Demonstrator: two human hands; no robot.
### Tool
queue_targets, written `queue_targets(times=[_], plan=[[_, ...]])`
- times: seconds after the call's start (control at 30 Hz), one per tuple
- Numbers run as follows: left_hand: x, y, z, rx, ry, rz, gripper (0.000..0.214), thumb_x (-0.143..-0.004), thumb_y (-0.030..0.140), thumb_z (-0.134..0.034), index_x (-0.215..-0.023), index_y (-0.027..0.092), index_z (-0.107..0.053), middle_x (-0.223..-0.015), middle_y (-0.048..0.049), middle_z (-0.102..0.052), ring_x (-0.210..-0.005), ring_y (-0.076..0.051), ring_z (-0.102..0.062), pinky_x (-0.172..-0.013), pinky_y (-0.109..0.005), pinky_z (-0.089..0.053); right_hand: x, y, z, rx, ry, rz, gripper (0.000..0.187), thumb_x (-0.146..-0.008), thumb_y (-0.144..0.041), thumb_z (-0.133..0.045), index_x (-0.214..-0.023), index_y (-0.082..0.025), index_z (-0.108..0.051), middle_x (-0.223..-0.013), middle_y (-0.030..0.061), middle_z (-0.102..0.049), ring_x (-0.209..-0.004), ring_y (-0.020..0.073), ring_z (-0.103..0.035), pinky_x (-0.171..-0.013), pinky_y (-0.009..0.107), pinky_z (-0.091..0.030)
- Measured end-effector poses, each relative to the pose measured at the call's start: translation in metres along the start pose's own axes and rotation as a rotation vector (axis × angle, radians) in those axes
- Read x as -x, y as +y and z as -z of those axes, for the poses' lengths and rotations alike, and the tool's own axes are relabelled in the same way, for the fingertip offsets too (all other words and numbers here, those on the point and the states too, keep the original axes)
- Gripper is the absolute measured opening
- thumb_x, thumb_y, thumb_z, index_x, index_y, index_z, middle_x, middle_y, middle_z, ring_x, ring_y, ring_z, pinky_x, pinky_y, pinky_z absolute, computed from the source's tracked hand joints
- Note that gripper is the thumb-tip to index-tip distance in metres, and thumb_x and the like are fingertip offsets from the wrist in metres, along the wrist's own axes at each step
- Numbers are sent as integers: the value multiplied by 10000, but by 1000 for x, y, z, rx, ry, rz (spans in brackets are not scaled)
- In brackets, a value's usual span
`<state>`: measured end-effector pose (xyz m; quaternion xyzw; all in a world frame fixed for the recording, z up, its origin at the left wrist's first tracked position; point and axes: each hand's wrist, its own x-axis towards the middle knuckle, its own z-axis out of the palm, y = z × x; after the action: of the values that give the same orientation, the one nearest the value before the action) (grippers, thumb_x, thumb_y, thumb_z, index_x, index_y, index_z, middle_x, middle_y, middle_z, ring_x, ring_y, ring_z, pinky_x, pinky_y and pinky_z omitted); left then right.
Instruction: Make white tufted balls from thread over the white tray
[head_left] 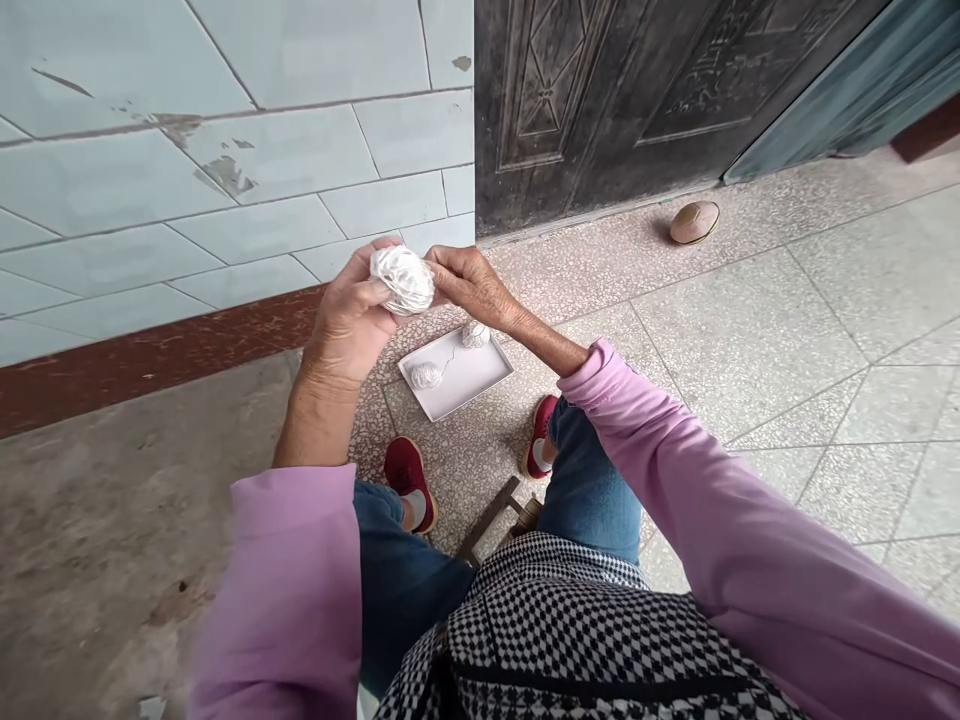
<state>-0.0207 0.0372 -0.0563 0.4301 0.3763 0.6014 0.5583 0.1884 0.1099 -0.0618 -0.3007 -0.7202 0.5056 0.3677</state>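
Note:
My left hand (351,322) is closed around a white ball of thread (403,279), held up in front of me. My right hand (471,284) pinches at the ball's right side, fingers pressed together on it. Below the hands a white flat tray (480,384) lies on the floor. Two smaller white thread balls rest in it, one (426,376) near its left end and one (474,334) at its far edge, partly behind my right wrist. A thin thread runs between them.
I sit with knees apart, red shoes (409,478) on the speckled floor. A pale tiled wall (225,170) with a red base stands to the left, a dark door (600,90) ahead. A small round brown object (694,222) lies by the door.

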Motion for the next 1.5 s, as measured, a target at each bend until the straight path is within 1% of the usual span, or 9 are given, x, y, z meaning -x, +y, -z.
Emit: queue_targets(times=[0.2,0.33,0.47,0.67,0.77,0.97,1.17,1.3,1.5], plan=[[-11,-12,18,-3,182,-143,611,-715,417,-1146,-1121,293,-708,-1177,-46,-815,-1143,-277,-804,-901,-374,-736,13,-5,-15,166,-203,14,444,-1339,-247,-679,-909,-265,-573,-885,-1,-610,-895,203,-549,-890,353,-450],[-11,-17,32,-289,265,-243,635,-799,380,-1193,-1171,251,-695,-1070,17,-785,-1034,-209,-753,-872,-355,-634,13,-10,-21,111,-254,87,432,-1372,-319,-656,-948,-245,-627,-863,-15,-579,-857,203,-525,-865,350,-451],[-1,-7,29,-442,145,-171,614,-742,335,-1191,-1153,247,-742,-1048,-6,-812,-994,-248,-775,-847,-384,-627,2,-14,-13,23,-113,68,575,-1370,-539,-744,-897,-251,-588,-841,-26,-541,-838,183,-474,-804,327,-433],[18,7,12,-220,-70,-6,583,-712,367,-1143,-1149,279,-768,-1049,-65,-818,-1009,-312,-829,-861,-420,-717,-8,-1,-3,-129,5,7,670,-1301,-683,-833,-877,-269,-522,-809,-43,-506,-787,158,-438,-689,288,-377],[16,2,12,-124,12,-12,635,-702,437,-1181,-1128,296,-732,-1051,-56,-800,-1038,-318,-856,-834,-403,-738,-6,6,-8,-133,3,11,677,-1303,-725,-806,-888,-266,-531,-816,-51,-469,-796,163,-428,-698,289,-384],[-3,-9,26,-28,187,-110,638,-696,446,-1171,-1113,303,-711,-1187,-69,-849,-1199,-337,-855,-942,-451,-785,7,10,-18,106,-179,33,471,-1369,-473,-698,-963,-242,-647,-926,13,-641,-919,212,-574,-899,350,-496],[-13,-18,31,-268,333,-149,686,-743,490,-1190,-1167,284,-692,-1104,-6,-834,-1099,-253,-802,-880,-410,-660,14,3,-19,62,-315,132,550,-1386,-609,-647,-1017,-204,-693,-902,-11,-595,-891,201,-547,-896,347,-479],[-8,-14,24,-396,258,-69,612,-669,416,-1168,-1113,256,-778,-1005,-3,-818,-950,-232,-771,-826,-385,-641,8,-11,-4,-10,-157,26,565,-1351,-662,-733,-995,-230,-659,-892,-7,-583,-890,203,-537,-838,327,-486],[13,1,11,-200,27,119,531,-740,441,-1099,-1146,261,-807,-1057,-87,-818,-973,-289,-806,-860,-422,-710,0,-6,5,-98,-14,-45,658,-1236,-808,-850,-918,-306,-566,-837,-3,-527,-876,236,-484,-747,346,-474]])
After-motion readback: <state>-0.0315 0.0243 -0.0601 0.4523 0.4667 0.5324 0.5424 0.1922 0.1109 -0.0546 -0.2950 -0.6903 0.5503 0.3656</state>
